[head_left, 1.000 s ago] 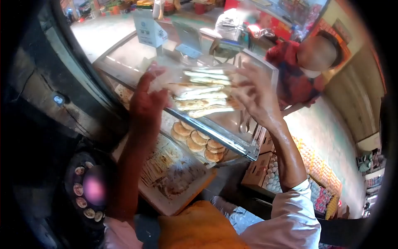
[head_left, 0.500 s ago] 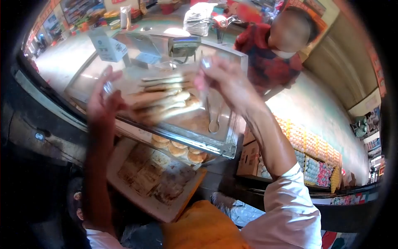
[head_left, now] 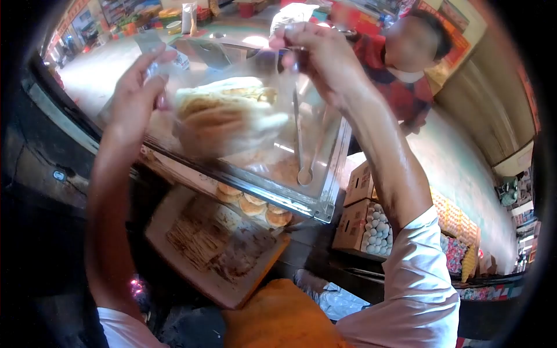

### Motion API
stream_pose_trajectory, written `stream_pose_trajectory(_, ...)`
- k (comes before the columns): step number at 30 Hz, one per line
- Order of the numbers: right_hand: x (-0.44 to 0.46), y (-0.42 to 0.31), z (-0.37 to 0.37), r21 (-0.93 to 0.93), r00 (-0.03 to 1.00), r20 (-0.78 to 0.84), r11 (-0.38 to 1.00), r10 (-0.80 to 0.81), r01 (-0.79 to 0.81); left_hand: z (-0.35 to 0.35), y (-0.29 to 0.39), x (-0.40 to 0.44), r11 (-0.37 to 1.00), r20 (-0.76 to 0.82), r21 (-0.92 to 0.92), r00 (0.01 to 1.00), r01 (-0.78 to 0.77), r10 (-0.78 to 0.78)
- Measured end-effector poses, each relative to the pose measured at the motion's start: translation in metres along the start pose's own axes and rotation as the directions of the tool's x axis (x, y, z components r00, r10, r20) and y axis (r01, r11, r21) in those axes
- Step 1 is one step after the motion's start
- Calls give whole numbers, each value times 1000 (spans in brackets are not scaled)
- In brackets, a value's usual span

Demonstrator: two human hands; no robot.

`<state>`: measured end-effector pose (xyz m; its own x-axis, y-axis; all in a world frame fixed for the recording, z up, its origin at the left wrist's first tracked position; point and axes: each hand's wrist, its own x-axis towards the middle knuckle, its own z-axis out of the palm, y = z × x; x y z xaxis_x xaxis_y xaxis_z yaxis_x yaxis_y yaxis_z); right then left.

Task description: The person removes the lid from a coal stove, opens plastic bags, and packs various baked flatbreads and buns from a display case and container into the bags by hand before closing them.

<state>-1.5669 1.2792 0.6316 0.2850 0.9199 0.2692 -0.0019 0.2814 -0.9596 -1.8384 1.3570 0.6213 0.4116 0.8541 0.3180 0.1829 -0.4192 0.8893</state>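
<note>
A clear plastic bag (head_left: 264,66) hangs between my two hands over the glass-topped display case (head_left: 331,168). Several pale flatbreads (head_left: 223,110) lie stacked inside it, their lower part smeared by motion. On the left, my left hand (head_left: 139,87) is closed on one upper side of the bag. My right hand (head_left: 316,52) pinches the other side, higher up and farther right. Beneath the right hand, a pair of metal tongs (head_left: 304,174) rests on the case top. Round golden buns (head_left: 252,207) show on the near side below the case's edge.
A crumb-covered tray (head_left: 238,290) sits near my body. Boxes of eggs (head_left: 377,232) stand to the right. Across the case is a person in a red checked top (head_left: 400,95). A white box (head_left: 177,58) is partly hidden behind my left hand.
Both hands have risen, lifting the bag. The flatbreads, earlier fanned out in view, now hang bunched lower in the bag. The person opposite stays in nearly the same spot.
</note>
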Motion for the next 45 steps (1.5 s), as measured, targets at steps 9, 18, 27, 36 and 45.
stream_pose_trajectory(9,-40,7,-8,-83,991,-24,988,-131,128,10,-6,-30,996,-55,20,995,-87,88)
stream_pose_trajectory(18,-69,12,-16,0,1000,-25,1000,17,-17,5,-27,-57,991,57,-26,989,-133,134)
stream_pose_trajectory(27,-97,19,-13,-245,977,-115,958,-180,148,19,-25,-81,999,12,47,1000,-25,24)
stream_pose_trajectory(36,-133,18,22,-692,648,375,265,-663,671,28,-23,-95,996,54,-71,997,-59,63)
stream_pose_trajectory(45,-72,66,20,-824,877,447,300,-176,481,25,-21,-103,994,101,3,989,-112,111)
